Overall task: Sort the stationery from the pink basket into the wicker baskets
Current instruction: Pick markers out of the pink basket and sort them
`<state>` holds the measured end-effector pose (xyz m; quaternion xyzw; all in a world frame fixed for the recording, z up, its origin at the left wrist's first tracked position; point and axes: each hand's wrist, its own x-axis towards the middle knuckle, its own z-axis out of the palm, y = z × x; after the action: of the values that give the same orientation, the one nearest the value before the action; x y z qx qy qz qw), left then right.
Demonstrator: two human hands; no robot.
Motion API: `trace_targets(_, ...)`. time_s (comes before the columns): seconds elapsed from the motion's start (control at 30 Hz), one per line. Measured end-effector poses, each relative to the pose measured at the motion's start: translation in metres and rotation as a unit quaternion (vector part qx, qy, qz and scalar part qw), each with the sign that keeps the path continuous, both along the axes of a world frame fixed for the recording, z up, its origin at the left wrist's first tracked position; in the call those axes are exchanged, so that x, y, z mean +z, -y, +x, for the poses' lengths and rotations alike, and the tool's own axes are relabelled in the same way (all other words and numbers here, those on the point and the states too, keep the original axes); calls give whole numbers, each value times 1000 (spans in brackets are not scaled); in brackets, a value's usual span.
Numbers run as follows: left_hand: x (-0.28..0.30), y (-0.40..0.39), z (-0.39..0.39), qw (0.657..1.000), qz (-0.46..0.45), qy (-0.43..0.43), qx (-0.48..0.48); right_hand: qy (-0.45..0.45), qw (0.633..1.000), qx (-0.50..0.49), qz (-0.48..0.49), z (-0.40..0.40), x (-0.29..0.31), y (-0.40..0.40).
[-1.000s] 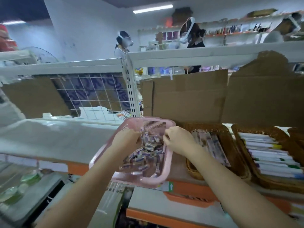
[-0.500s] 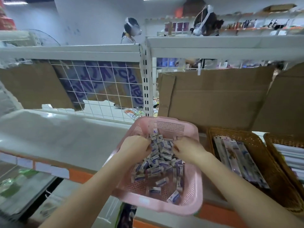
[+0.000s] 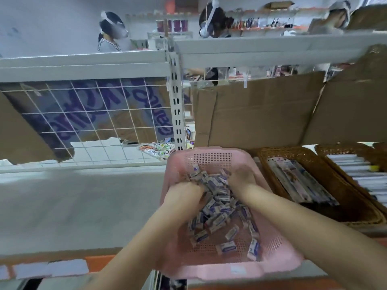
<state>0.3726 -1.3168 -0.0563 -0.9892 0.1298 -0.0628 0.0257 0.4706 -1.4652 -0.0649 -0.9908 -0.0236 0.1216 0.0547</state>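
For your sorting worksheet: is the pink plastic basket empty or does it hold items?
Not empty. The pink plastic basket holds many small wrapped erasers.

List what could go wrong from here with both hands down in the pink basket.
1. The pink basket appears to jut past the shelf's front edge; pressing on its near side might tip it off.
2. Both the left hand and right hand scoop into the loose erasers; an overfull handful could shed some on the way over.
3. The nearest wicker basket already holds long packets, so erasers dropped there would mix.
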Motion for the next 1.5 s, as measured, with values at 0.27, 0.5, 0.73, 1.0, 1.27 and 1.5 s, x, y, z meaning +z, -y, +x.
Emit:
trace_targets(0.27, -6, 1, 2, 999, -4, -25, -35, 83, 991, -89, -54, -14, -28, -13)
trace_targets(0.5, -4, 3, -1, 998, -14, -34, -41, 63, 996, -32, -47, -14, -21, -13)
trace_targets(0.73, 0, 1, 0, 995, -90, -22, -32, 48, 997, 24, 47, -37, 33, 21)
trace_targets(1.0, 15, 1, -15, 972, -229, -5, -47, 18, 911, 96, 400, -95, 45, 44)
trace_targets(1.27, 27, 11, -49, 906, -418, -48, -48, -12, 891, 148, 430, -121, 42, 39)
trace_targets(1.5, 23, 17, -59, 899, -437, -21, -26, 9, 903, 148, 403, -124, 42, 41)
